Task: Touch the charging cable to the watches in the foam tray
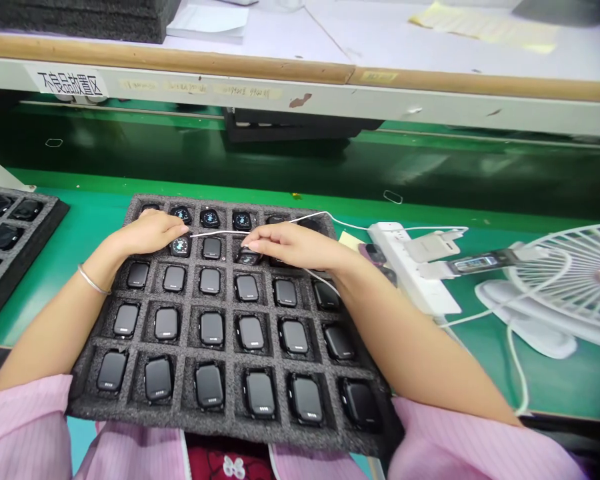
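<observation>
A black foam tray (230, 420) with several pockets holds several smartwatch bodies and lies in front of me. My left hand (150, 233) rests on the tray's second row from the back, fingers curled over a lit watch (180, 246). My right hand (285, 243) is closed on a watch (247, 256) in the same row. A thin white cable (220, 233) runs between the two hands and on toward the right. Lit watches (210, 218) sit in the back row; the nearer rows have dark screens.
A white power strip (410, 267) with plugged adapters and a white desk fan (565, 287) stand on the right. A second foam tray (10, 227) of watches lies at the left. Behind runs a green conveyor belt (300, 160) under a white shelf (300, 93).
</observation>
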Action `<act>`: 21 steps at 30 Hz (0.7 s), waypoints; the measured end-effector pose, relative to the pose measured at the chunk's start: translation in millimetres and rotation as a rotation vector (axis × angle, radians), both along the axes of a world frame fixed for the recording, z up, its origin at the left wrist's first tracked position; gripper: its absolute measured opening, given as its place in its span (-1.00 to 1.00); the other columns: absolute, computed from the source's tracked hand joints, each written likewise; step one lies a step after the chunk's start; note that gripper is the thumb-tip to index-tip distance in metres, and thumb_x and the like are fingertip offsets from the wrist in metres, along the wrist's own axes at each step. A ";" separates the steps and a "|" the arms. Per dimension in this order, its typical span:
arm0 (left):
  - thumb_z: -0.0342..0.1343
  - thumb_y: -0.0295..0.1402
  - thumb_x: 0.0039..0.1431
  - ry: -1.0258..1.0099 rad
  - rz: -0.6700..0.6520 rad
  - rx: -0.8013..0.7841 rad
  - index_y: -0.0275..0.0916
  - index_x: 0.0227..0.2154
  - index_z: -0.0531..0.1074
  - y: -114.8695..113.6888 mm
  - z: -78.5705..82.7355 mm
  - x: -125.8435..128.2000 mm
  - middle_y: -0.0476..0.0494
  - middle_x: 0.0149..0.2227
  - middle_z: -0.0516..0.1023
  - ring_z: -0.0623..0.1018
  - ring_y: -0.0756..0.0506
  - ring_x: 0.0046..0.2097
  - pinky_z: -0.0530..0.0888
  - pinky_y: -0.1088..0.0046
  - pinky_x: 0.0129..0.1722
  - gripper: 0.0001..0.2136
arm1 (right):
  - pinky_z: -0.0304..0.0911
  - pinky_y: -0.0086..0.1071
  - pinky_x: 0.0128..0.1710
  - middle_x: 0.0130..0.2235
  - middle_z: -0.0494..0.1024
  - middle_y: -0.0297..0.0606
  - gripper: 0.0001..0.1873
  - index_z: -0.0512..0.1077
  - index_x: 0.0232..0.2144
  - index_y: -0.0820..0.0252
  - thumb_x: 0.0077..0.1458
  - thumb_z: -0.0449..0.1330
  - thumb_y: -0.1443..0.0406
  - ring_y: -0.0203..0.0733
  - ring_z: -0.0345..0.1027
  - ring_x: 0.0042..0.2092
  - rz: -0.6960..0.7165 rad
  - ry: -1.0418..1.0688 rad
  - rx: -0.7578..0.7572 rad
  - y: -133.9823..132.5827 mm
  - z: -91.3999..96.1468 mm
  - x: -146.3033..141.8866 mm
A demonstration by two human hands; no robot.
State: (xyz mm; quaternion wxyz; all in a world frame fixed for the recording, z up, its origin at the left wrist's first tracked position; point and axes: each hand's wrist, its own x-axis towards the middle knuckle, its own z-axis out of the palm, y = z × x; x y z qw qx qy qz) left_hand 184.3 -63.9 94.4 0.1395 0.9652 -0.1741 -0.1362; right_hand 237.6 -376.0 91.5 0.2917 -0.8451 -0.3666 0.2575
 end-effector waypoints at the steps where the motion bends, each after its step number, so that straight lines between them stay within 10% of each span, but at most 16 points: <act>1: -0.24 -0.07 0.38 -0.011 0.001 -0.002 -0.15 -0.48 0.23 0.3 -1.5 -0.4 -0.15 -0.44 0.45 0.45 -0.19 -0.31 0.34 0.27 -0.12 -0.62 | 0.35 -0.25 -0.07 -0.19 0.69 -0.16 -0.54 0.56 -0.25 0.18 0.35 0.07 -0.04 -0.02 0.54 -0.13 -0.036 -0.037 -0.016 1.4 0.0 -1.2; 21: -0.24 -0.12 0.41 -0.052 0.010 -0.018 -0.15 -0.49 0.25 3.0 -11.6 -0.1 -0.13 -0.47 0.46 0.46 -0.19 -0.30 0.37 0.18 0.01 -0.61 | 0.34 -0.23 -0.08 -0.25 0.68 -0.16 -0.60 0.49 -0.41 0.13 0.40 0.04 0.12 0.00 0.54 -0.17 -0.035 -0.064 -0.113 17.3 -2.4 1.7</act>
